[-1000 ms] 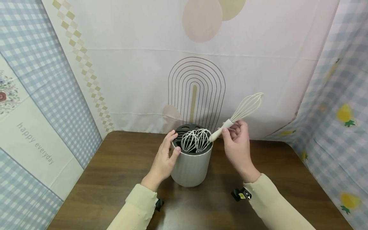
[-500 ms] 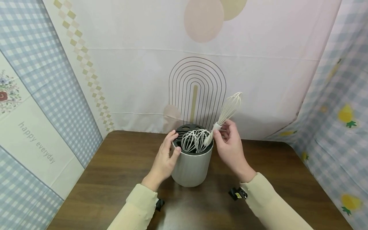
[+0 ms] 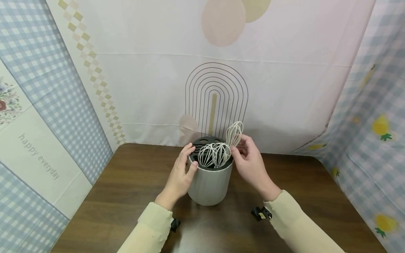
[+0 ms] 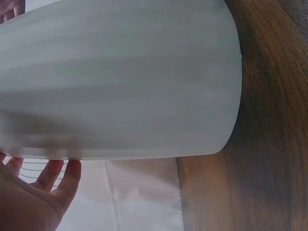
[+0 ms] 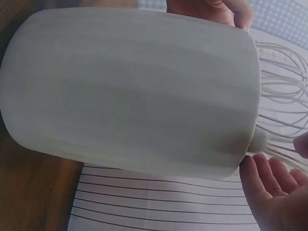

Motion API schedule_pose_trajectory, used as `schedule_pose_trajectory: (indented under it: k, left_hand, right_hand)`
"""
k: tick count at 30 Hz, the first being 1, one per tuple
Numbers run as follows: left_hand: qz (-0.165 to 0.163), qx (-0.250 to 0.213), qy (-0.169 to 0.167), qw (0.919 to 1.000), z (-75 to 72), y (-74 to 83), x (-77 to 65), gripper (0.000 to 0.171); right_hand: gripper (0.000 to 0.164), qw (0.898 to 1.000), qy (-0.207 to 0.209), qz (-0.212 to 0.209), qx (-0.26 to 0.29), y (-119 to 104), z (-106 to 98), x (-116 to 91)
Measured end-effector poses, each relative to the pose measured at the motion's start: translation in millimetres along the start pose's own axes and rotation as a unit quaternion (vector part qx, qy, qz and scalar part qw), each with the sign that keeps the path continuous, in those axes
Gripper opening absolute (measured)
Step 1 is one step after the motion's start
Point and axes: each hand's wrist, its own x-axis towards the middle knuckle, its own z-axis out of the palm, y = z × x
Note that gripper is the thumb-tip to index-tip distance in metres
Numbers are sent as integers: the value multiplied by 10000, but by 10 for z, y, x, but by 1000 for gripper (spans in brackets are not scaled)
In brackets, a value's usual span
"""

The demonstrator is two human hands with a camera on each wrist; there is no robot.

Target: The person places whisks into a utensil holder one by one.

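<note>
A grey-white utensil holder with a black slotted insert stands upright on the table. Two whisks sit in its front compartment, pale wire heads up. My left hand holds the holder's left side near the rim, thumb in front and fingers further back. At the right rim, my right hand pinches a third whisk between thumb and fingers, low on its wire head. The right wrist view shows that whisk's pale collar right at the rim; its handle is hidden inside the holder.
The brown wooden table ends at a pale patterned cloth behind the holder. Checked cloths hang at both sides. A small dark camera is strapped at the right wrist, another at the left.
My right hand has moved left to the holder, tipped the whisk more upright and lowered it, handle first, into the holder. My left hand has stayed in place.
</note>
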Motion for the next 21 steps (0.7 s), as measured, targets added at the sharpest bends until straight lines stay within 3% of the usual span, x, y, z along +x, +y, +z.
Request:
schedule_pose_trajectory:
  k: [5,8,14,18,21]
  left_hand:
    - [22,-38,-86,10000,10,5,31,51]
    - [54,-82,-132,9999,24,9,48,50]
    - [-63,27,-282,9996,-12,-2,40,53]
    - [-76,425,-431,9981,-79,0,-1,58]
    - [-92,828,-537,9951,-118,-9,-65,62]
  right_hand:
    - [61,9986,-29,-92,526,-42,-77,-14]
    - [62,9983,-125,-80,560,-144,-120,-59]
    - [58,9998,-187,-37,-29,-198,-134,-180]
    - [62,9965,62,-426,-713,86,-124,-285]
    - [68,9858,167,-763,-1487,336,-116,-360]
